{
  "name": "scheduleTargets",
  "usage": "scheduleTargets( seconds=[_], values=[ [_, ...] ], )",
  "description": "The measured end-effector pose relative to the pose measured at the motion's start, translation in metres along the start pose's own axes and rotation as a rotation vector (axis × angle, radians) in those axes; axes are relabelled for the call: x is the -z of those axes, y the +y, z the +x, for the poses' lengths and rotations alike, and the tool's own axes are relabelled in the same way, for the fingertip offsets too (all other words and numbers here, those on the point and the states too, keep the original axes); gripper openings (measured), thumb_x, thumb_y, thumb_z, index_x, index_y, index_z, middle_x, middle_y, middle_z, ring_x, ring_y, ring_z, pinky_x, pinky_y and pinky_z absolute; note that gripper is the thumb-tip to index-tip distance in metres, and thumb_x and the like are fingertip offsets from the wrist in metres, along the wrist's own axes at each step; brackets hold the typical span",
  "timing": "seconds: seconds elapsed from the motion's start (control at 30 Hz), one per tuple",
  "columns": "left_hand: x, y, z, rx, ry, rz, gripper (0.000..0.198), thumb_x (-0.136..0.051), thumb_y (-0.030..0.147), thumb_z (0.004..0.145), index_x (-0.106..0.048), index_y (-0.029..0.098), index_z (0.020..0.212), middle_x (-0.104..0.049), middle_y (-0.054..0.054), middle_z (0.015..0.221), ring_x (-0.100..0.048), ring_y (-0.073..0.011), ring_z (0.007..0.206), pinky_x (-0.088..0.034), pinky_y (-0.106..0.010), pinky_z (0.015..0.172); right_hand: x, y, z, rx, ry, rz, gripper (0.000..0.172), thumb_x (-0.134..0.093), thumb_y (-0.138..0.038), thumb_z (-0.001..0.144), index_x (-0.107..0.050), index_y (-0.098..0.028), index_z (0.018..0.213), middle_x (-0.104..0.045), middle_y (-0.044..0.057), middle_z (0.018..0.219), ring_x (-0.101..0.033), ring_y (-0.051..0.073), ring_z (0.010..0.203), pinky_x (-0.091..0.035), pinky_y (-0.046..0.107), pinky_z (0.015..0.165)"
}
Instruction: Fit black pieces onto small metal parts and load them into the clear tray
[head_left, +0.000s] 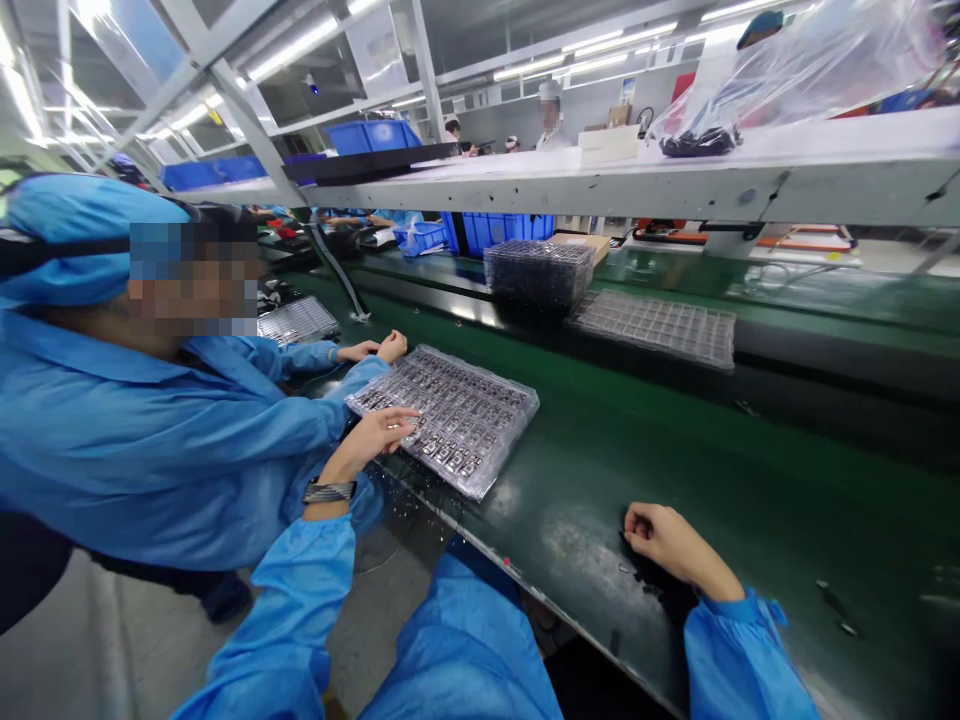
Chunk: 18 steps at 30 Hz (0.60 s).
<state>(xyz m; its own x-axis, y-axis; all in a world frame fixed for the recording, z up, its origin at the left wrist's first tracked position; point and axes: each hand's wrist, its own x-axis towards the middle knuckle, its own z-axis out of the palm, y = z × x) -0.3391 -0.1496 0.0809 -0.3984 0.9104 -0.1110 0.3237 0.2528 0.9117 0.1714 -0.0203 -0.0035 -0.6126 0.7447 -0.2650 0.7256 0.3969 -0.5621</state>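
A clear plastic tray (480,380) filled with several small metal parts lies on the green bench in front of me. My left hand (382,432) rests on the tray's near left edge with its fingers stretched out over the parts, and a dark band sits on that wrist. On the bench to the right, my right hand (664,540) lies curled into a loose fist beside several tiny dark parts (637,575). Whether it holds anything I cannot make out.
A co-worker in a blue coat and cap (135,400) leans in at my left, hands (375,349) by the tray's far corner. A stack of clear trays (536,272) and a flat tray (660,327) lie beyond. Blue bins (499,228) and a shelf (675,180) stand behind.
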Motion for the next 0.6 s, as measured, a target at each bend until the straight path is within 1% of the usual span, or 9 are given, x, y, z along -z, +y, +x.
scheduleTargets(
  seconds=[0.1, 0.2, 0.33, 0.43, 0.6],
  values=[
    [0.002, 0.003, 0.008, -0.002, -0.056, 0.165, 0.055, -0.083, 0.05, 0.063, -0.074, 0.014, 0.105, -0.065, 0.001, 0.071, -0.047, -0.01, 0.046, -0.035, -0.024, 0.047, -0.001, 0.002, 0.001, 0.005, 0.004, -0.011, 0.01, -0.06, -0.014, 0.077, -0.067, -0.021, 0.079, -0.069, 0.0, 0.068, -0.06, 0.015, 0.062, -0.035, 0.025, 0.061],
    [-0.004, 0.002, 0.015, -0.04, -0.054, 0.28, 0.048, -0.08, 0.051, 0.063, -0.074, 0.015, 0.095, -0.066, 0.0, 0.068, -0.053, -0.0139, 0.049, -0.04, -0.026, 0.049, -0.003, 0.004, 0.002, 0.003, 0.008, -0.016, 0.01, -0.061, -0.013, 0.076, -0.067, -0.021, 0.081, -0.069, -0.001, 0.068, -0.06, 0.015, 0.063, -0.036, 0.025, 0.061],
    [-0.009, -0.001, 0.017, -0.065, -0.043, 0.379, 0.04, -0.074, 0.052, 0.067, -0.075, 0.016, 0.085, -0.07, -0.004, 0.072, -0.058, -0.017, 0.056, -0.043, -0.027, 0.053, -0.006, 0.009, 0.005, -0.007, 0.013, 0.001, 0.01, -0.062, -0.011, 0.076, -0.065, -0.021, 0.079, -0.069, -0.001, 0.067, -0.06, 0.015, 0.063, -0.036, 0.024, 0.061],
    [-0.009, -0.003, 0.016, -0.064, -0.041, 0.391, 0.038, -0.072, 0.051, 0.069, -0.076, 0.017, 0.084, -0.07, -0.004, 0.07, -0.059, -0.0182, 0.058, -0.045, -0.028, 0.057, -0.01, 0.013, 0.007, -0.004, 0.013, 0.008, 0.008, -0.063, -0.013, 0.077, -0.064, -0.021, 0.077, -0.069, -0.001, 0.067, -0.061, 0.015, 0.062, -0.036, 0.024, 0.06],
    [-0.008, -0.006, 0.018, -0.086, -0.023, 0.289, 0.037, -0.077, 0.051, 0.063, -0.077, 0.018, 0.077, -0.073, -0.005, 0.067, -0.063, -0.0216, 0.063, -0.048, -0.031, 0.064, -0.01, 0.017, 0.008, 0.038, 0.041, 0.033, 0.007, -0.059, -0.018, 0.079, -0.063, -0.021, 0.075, -0.069, 0.001, 0.066, -0.06, 0.016, 0.061, -0.036, 0.025, 0.06]
  ],
)
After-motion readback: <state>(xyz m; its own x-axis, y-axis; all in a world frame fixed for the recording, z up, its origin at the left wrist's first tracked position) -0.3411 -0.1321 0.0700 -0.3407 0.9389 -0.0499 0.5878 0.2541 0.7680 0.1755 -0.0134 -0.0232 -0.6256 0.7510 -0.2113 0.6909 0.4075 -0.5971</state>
